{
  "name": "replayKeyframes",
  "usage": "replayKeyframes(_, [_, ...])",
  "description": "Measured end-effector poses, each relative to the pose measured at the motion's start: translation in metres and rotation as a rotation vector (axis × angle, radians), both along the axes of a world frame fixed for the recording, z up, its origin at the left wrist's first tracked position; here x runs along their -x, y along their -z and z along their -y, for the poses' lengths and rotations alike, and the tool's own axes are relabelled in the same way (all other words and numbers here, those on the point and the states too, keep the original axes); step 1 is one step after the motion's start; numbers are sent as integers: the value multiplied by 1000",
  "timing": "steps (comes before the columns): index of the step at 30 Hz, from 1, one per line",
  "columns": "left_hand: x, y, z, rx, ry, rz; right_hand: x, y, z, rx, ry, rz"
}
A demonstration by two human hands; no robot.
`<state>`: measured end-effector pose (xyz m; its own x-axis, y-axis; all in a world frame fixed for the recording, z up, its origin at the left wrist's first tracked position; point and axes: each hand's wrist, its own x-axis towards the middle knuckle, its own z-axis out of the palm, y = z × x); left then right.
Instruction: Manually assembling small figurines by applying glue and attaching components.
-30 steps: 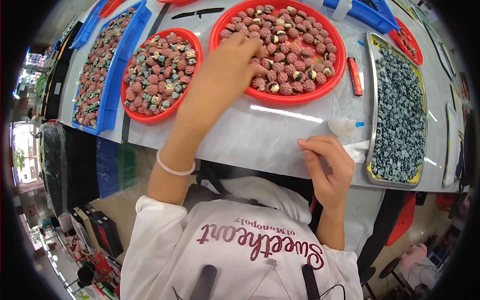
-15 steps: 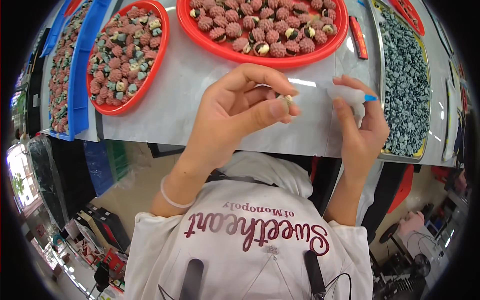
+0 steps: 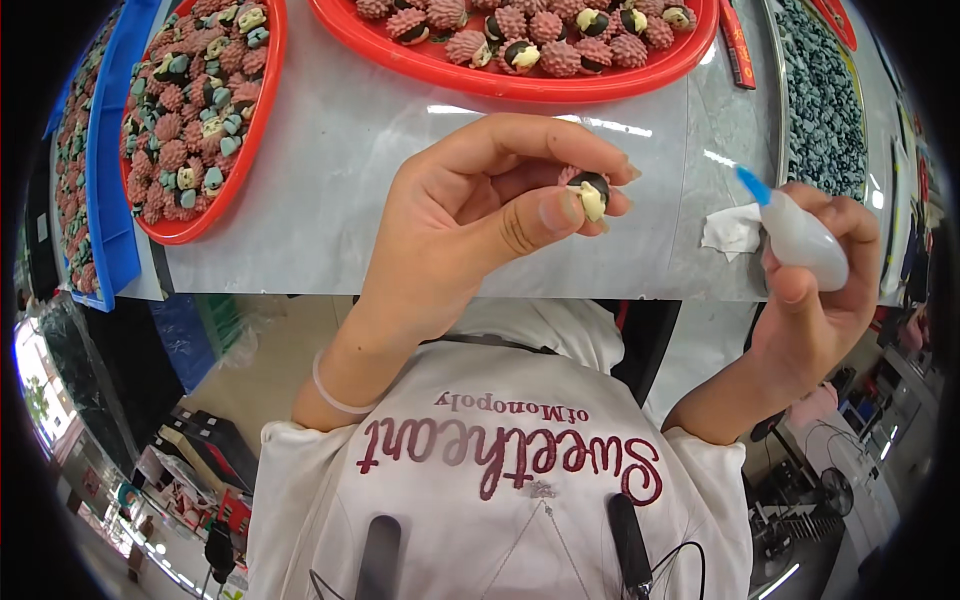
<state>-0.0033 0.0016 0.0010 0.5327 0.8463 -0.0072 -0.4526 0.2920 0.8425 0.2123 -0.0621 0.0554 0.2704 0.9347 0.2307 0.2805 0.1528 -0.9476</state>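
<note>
fingers (image 3: 545, 212) pinched on small figure (image 3: 588, 192) | right hand (image 3: 815, 290) gripping glue bottle (image 3: 800, 232)

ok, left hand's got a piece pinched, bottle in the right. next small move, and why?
Probably bring the blue nozzle of the squeeze bottle over to the small pink piece: the left hand holds it pinched with its cream part facing out, and the right hand has the tip aimed that way, still apart.

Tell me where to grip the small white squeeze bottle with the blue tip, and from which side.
Grip the squeeze bottle around its rounded white belly, coming from below and its right side, as the right hand does now. The body is the widest part, and this probably keeps fingers off the blue nozzle, which points up-left toward the piece in the left hand.
</note>
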Motion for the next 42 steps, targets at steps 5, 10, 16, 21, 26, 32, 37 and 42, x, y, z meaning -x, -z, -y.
replayKeyframes(5, [0,1,2,13,-15,-5,-4,1,-9,-103,-101,-6])
replayKeyframes(10, [0,0,1,-8,-17,-27,-3,-4,-9,21,-82,-52])
replayKeyframes(16, [-2,1,1,10,-9,-30,7,-5,-13,-172,-100,182])
replayKeyframes(21, [-1,0,1,-40,-5,-46,8,-29,-12,-189,-230,409])
replayKeyframes(26, [-2,1,2,-9,3,-22,13,-23,-7,-216,-148,480])
replayKeyframes(32, [0,-1,0,15,-4,-18,18,-12,-4,-252,16,319])
replayKeyframes(37, [-2,-3,-2,16,-1,-14,-14,-1,4,-58,4,-13])
replayKeyframes(42, [-2,2,1,34,20,99,-9,31,-14,-159,197,-1])
